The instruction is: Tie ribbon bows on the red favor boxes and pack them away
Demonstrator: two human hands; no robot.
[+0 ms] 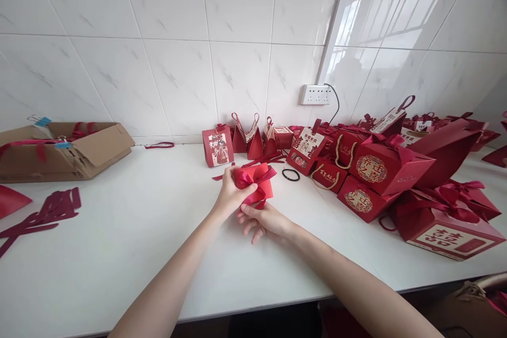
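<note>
A small red gift box point(266, 173) with a shiny red ribbon bow point(257, 194) is between my hands, above the middle of the white table. My left hand point(232, 190) is closed around its left side, the thumb pressing on the bow's centre. Below it, my right hand point(266, 220) pinches the lower part of the ribbon between thumb and forefinger, its other fingers curled loosely. The box's underside and the left fingertips are hidden. Dark red ribbon strips point(273, 157) lie just behind the box, and a black ring-shaped band point(291, 174) is to its right.
Finished-looking red gift boxes point(386, 169) crowd the table's right side; several smaller ones point(253, 140) stand by the tiled wall. At the left are an open cardboard box point(103, 153) with ribbons inside and a heap of ribbon strips point(59, 206). A power strip point(316, 95) is on the wall.
</note>
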